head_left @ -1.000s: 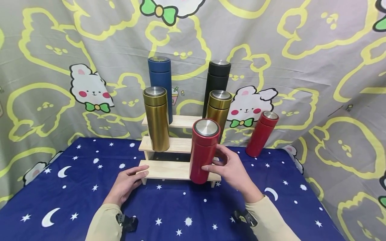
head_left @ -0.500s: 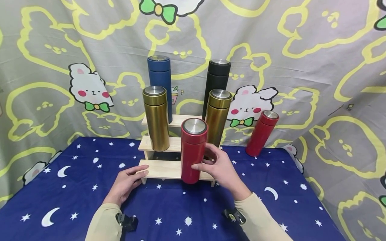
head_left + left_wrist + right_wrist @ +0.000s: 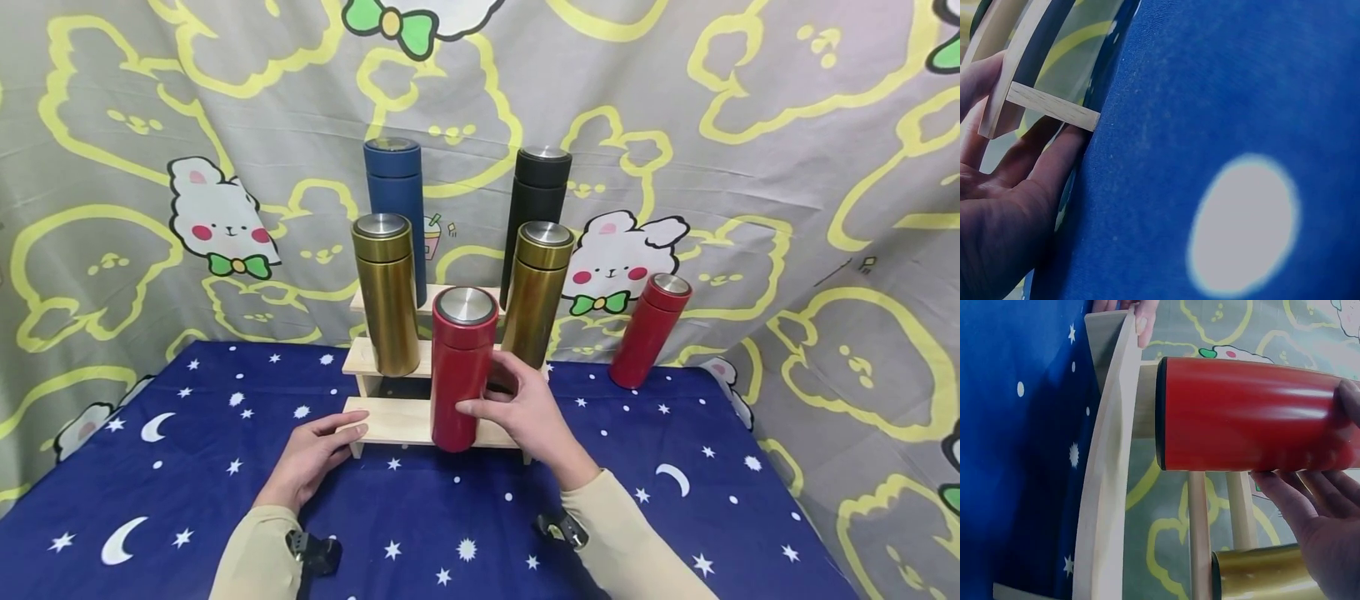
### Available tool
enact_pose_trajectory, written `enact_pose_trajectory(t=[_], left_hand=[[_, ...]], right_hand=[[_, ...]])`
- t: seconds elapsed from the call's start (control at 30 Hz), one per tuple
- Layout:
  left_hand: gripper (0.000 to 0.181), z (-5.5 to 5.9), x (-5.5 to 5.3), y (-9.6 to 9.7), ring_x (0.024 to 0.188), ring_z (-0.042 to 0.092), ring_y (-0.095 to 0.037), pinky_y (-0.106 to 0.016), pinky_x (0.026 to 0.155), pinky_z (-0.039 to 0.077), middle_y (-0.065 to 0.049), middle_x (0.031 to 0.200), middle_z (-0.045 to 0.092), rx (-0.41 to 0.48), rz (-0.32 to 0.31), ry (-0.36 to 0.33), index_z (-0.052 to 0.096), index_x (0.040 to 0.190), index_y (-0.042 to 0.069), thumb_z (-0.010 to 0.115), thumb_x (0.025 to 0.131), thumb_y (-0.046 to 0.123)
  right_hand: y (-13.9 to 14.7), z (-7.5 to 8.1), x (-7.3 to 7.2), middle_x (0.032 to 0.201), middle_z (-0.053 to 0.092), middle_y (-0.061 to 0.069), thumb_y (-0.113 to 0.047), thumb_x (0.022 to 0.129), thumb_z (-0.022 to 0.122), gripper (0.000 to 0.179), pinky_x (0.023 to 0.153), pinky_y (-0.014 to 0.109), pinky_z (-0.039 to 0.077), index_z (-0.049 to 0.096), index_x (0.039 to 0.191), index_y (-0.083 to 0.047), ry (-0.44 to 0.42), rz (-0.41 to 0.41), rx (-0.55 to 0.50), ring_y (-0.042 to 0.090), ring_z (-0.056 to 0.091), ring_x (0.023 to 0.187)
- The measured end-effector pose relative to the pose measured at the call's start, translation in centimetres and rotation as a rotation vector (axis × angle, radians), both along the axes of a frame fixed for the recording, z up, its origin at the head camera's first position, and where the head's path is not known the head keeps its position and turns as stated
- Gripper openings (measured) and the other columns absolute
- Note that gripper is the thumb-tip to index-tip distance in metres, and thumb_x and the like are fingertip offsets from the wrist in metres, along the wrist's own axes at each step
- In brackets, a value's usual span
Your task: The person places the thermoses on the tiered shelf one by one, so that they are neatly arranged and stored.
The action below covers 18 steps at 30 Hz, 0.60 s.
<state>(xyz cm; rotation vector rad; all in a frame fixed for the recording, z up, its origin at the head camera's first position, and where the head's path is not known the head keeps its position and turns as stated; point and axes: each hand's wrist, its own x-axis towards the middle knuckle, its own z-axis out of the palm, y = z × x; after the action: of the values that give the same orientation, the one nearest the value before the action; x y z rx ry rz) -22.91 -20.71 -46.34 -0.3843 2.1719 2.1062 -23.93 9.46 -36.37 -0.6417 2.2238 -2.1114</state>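
Note:
My right hand (image 3: 528, 410) grips a red thermos bottle (image 3: 462, 367) with a steel-topped lid, thumb in front and fingers round its far side. The bottle is upright over the lowest step of a three-tier wooden stand (image 3: 393, 421). In the right wrist view, a gap shows between its dark base (image 3: 1161, 414) and the plank. My left hand (image 3: 311, 454) pinches the left end of that step; in the left wrist view the thumb is on one face of the plank and fingers reach beneath, beside the stand's leg (image 3: 1054, 106).
On the middle step stand two gold thermos bottles (image 3: 386, 308) (image 3: 536, 300). A blue bottle (image 3: 393, 192) and a black bottle (image 3: 540, 192) stand on the top step. Another red bottle (image 3: 648, 333) stands at the back right of the blue starry tablecloth (image 3: 465, 517), near the patterned curtain (image 3: 825, 208).
My right hand has moved left along the lowest step, carrying the red thermos bottle with it. My left hand has stayed at the stand's left end.

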Motion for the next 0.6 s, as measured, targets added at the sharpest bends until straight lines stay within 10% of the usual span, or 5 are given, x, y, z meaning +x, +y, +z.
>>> enact_pose_trajectory(t=[0.6], left_hand=[[0.048, -0.1, 0.0, -0.2, 0.102, 0.059, -0.008, -0.028, 0.091, 0.050, -0.017, 0.143, 0.047, -0.001, -0.021, 0.006, 0.064, 0.129, 0.001, 0.077, 0.087, 0.023]], right_hand=[[-2.5, -0.1, -0.8, 0.121, 0.064, 0.013, -0.003, 0.077, 0.083, 0.064, 0.092, 0.037, 0.052, 0.055, 0.134, -0.005, -0.010, 0.016, 0.001, 0.027, 0.061, 0.112]])
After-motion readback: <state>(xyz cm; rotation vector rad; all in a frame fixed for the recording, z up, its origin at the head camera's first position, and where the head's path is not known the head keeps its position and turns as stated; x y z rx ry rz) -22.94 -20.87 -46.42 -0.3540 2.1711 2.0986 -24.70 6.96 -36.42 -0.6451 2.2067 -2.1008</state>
